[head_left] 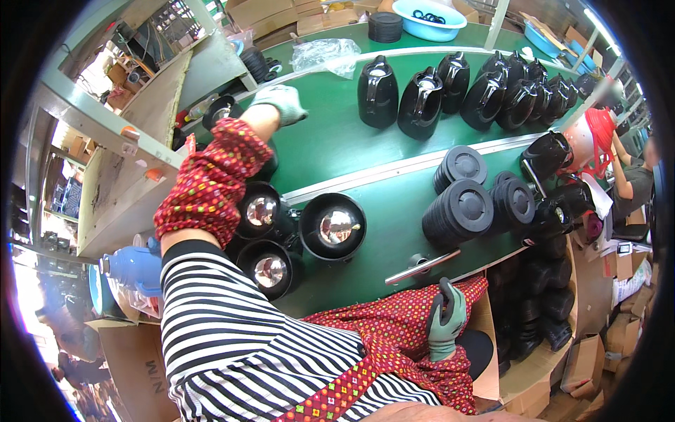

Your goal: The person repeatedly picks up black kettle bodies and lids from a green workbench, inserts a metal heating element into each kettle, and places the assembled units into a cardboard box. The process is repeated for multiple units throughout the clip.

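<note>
My left hand, in a pale grey work glove, is stretched over the far left of the green bench. Its fingers are loosely extended, and I see nothing in them. Below my left forearm lie black pot bodies with shiny insides; one black pot has its round mouth facing me. My right hand, in a green glove with dark fingertips, rests near my lap at the bench edge. Its thumb and fingers are apart with nothing between them. Just above it, a metal bar fixture lies on the bench.
Black jugs stand in rows on the far bench. Stacks of black round discs sit at centre right. A blue basin and a plastic bag are farther back. Black parts fill a carton at right. Another person works at far right.
</note>
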### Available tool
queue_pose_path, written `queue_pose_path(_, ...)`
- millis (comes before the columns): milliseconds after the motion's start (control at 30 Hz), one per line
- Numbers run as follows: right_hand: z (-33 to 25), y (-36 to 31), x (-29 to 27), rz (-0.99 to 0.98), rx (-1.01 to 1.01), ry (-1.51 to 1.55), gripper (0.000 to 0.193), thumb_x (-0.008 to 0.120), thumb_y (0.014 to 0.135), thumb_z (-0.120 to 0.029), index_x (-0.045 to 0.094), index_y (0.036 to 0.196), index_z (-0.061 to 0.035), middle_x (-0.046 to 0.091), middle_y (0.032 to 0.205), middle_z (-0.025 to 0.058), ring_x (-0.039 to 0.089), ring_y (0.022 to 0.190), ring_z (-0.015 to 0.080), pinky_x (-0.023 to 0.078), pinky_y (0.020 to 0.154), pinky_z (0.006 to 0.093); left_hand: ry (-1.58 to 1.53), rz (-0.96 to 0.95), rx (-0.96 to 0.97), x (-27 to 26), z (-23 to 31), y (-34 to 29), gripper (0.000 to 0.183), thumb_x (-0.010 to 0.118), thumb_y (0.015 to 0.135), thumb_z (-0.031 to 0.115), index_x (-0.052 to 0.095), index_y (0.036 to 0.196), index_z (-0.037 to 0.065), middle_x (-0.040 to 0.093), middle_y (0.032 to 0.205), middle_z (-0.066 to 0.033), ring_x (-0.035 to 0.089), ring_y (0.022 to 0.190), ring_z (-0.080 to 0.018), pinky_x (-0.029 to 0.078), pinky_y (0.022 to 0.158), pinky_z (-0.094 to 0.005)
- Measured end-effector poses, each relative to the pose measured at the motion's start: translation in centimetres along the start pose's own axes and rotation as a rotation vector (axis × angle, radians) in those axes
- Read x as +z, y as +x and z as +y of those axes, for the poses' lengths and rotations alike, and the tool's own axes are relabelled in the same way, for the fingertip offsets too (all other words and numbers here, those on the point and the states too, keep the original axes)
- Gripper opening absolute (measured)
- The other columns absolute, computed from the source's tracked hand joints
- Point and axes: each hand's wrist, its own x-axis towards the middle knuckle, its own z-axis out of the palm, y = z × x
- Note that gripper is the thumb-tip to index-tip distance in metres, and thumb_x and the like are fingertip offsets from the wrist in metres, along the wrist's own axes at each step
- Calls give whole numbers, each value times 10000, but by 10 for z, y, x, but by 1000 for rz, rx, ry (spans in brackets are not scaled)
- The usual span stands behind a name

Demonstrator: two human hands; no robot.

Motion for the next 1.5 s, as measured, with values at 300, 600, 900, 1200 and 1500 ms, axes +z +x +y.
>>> queue_pose_path(300,-1,-4,-4,-21,-43,-31,331,659,987,-90,696,1299,13,725,1248,184,686,1137,354,535,998,426,205,-207,-365,118,-76,-23,582,766,921,362,663,1445,133,691,1426,-160,669,1316,-355,564,1034,-554)
queue_pose_path(600,-4,-7,-22,-47,22,148,342,674,993,-71,662,1322,18,700,1286,177,686,1169,310,534,1034,386,167,322,-8,95,-33,-44,437,777,899,312,684,1284,127,643,1343,-209,688,1128,-365,548,962,-504)
queue_pose_path(900,-103,66,-104,41,103,796,731,786,980,-205,450,1596,0,569,1488,157,607,1255,200,504,1059,341,18,883,785,-46,105,-195,334,792,818,217,710,1111,79,586,1464,-237,665,1120,-363,515,1009,-457)
queue_pose_path(1200,-119,55,-179,-282,482,908,752,824,944,-425,531,1517,-37,669,1348,69,636,1195,138,541,995,298,216,736,1507,-47,234,-304,252,654,833,220,772,1001,74,600,1432,-176,636,1023,-251,490,1036,-447)
queue_pose_path(1500,-29,-71,-198,7,387,1172,768,800,938,-359,504,1541,14,642,1436,125,624,1296,222,497,1118,376,-999,529,1309,-32,280,-310,696,758,877,82,502,1523,33,486,1546,-229,470,1445,-423,379,1204,-461)
